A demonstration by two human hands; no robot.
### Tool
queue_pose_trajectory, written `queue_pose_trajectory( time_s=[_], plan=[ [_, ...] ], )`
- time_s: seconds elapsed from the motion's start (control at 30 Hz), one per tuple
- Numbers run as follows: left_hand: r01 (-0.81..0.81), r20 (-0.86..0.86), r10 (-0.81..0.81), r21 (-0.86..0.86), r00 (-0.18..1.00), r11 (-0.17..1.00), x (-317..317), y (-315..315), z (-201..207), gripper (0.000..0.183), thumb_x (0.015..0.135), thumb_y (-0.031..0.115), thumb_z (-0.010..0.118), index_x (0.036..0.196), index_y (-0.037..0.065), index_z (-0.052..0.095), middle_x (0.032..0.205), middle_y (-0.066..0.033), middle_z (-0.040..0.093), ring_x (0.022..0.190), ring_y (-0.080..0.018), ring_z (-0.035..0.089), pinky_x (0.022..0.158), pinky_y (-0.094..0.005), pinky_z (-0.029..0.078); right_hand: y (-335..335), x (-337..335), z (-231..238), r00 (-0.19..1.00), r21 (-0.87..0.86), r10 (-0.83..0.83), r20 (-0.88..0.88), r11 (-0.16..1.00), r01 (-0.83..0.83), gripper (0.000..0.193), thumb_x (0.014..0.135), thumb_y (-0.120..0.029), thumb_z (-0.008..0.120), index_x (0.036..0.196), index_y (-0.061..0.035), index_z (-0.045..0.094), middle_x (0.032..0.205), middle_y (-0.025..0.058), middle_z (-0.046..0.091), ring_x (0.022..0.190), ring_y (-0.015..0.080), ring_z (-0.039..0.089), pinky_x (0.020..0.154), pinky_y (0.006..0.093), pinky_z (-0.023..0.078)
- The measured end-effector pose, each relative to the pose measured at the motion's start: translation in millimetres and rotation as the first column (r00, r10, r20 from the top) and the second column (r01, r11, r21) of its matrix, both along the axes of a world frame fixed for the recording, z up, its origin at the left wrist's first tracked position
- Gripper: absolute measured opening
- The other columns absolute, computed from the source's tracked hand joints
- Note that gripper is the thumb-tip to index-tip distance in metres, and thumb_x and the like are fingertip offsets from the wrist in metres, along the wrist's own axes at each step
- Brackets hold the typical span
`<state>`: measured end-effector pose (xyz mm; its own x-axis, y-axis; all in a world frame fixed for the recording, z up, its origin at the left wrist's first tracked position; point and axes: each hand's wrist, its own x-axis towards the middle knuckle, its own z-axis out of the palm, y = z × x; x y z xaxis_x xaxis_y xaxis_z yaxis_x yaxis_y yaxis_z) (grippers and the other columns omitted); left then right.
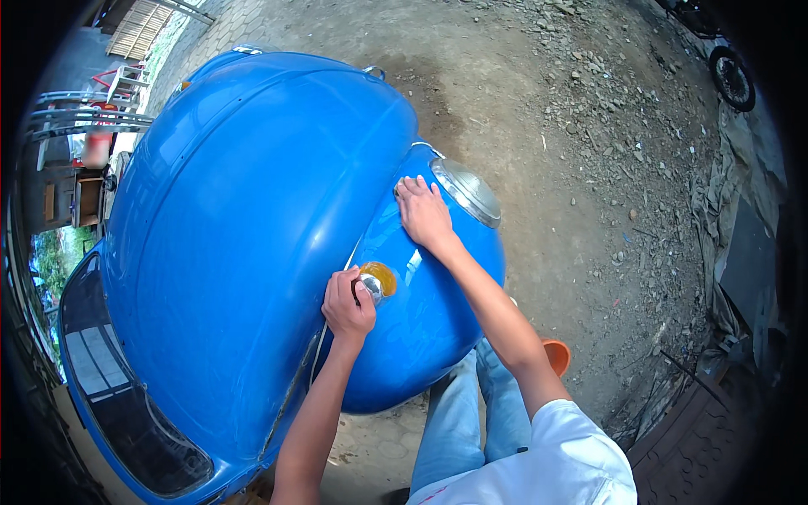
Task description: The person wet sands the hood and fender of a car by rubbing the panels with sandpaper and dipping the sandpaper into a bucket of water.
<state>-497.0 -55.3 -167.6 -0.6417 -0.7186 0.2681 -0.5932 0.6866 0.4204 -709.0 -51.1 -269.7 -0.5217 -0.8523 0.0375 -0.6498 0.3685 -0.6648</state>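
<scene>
A blue car with a rounded hood (227,194) and a bulging front fender (421,311) fills the middle. My left hand (349,307) has its fingers curled round the chrome end of an amber turn signal lamp (383,276) on top of the fender. Farther forward, my right hand (423,210) presses down on the fender close to the round headlight (468,192). A small brownish edge shows under its fingertips, too little to name. Pale, shiny streaks mark the paint between both hands.
Below my right forearm, an orange bucket (556,357) stands on the ground. The car's dark windshield (126,379) lies at lower left. Gravel (606,109) covers the ground ahead. A motorcycle wheel (731,78) and a draped sheet (745,177) are on the far right.
</scene>
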Motion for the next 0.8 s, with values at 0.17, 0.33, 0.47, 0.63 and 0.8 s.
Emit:
queue_pose_trajectory(
  time_s=[0.17, 0.33, 0.47, 0.63, 0.8],
  plan=[
    [0.032, -0.007, -0.032, 0.015, 0.999, 0.999, -2, 1, 3, 0.021, 0.096, 0.016, 0.050, 0.102, 0.000, 0.061, 0.097, -0.0184, 0.067, 0.086, -0.0387, 0.066, 0.075, -0.0461, 0.054, 51, 19, 24, 0.989, -0.185, 0.080, 0.127, 0.981, -0.055, 0.039, 0.099, -0.016, 0.058, 0.136, -0.0053, 0.063, 0.148, 0.0151, 0.055, 0.144, 0.0362, 0.044, 0.120, 0.0534, 0.030],
    [0.057, -0.027, -0.057, 0.007, 0.998, 0.998, -8, 1, 0, 0.023, 0.096, 0.016, 0.049, 0.104, -0.002, 0.061, 0.095, -0.0190, 0.066, 0.085, -0.0386, 0.066, 0.074, -0.0456, 0.053, 32, 7, 25, 0.970, -0.252, 0.109, 0.219, 0.966, -0.052, 0.038, 0.097, -0.011, 0.057, 0.135, -0.0043, 0.063, 0.148, 0.0135, 0.056, 0.144, 0.0356, 0.044, 0.121, 0.0513, 0.029],
    [0.034, -0.037, -0.033, 0.016, 0.999, 0.999, -8, 0, -3, 0.020, 0.096, 0.017, 0.051, 0.101, 0.001, 0.063, 0.100, -0.0182, 0.069, 0.089, -0.0384, 0.067, 0.077, -0.0450, 0.055, 57, 27, 39, 0.964, -0.295, 0.239, 0.118, 0.935, -0.195, 0.040, 0.095, -0.006, 0.058, 0.135, -0.0027, 0.062, 0.148, 0.0134, 0.056, 0.143, 0.0348, 0.044, 0.122, 0.0502, 0.031],
    [0.004, -0.020, -0.005, -0.022, 1.000, 1.000, -1, 0, 0, 0.020, 0.096, 0.017, 0.052, 0.100, 0.001, 0.062, 0.099, -0.0170, 0.069, 0.089, -0.0375, 0.068, 0.076, -0.0449, 0.055, 148, 95, 49, 0.945, -0.111, 0.285, 0.157, 0.956, -0.270, 0.064, 0.091, -0.001, 0.059, 0.153, -0.0063, 0.043, 0.164, 0.0097, 0.035, 0.152, 0.0309, 0.031, 0.123, 0.0499, 0.028],
    [0.017, -0.031, -0.017, -0.008, 0.999, 1.000, -3, 2, -4, 0.020, 0.097, 0.016, 0.050, 0.103, 0.000, 0.061, 0.098, -0.0179, 0.068, 0.088, -0.0389, 0.067, 0.076, -0.0459, 0.054, 171, 105, 62, 0.939, -0.080, 0.253, 0.233, 0.967, -0.241, 0.062, 0.094, -0.004, 0.058, 0.153, -0.0084, 0.043, 0.163, 0.0083, 0.036, 0.152, 0.0312, 0.032, 0.123, 0.0503, 0.028]
  ],
)
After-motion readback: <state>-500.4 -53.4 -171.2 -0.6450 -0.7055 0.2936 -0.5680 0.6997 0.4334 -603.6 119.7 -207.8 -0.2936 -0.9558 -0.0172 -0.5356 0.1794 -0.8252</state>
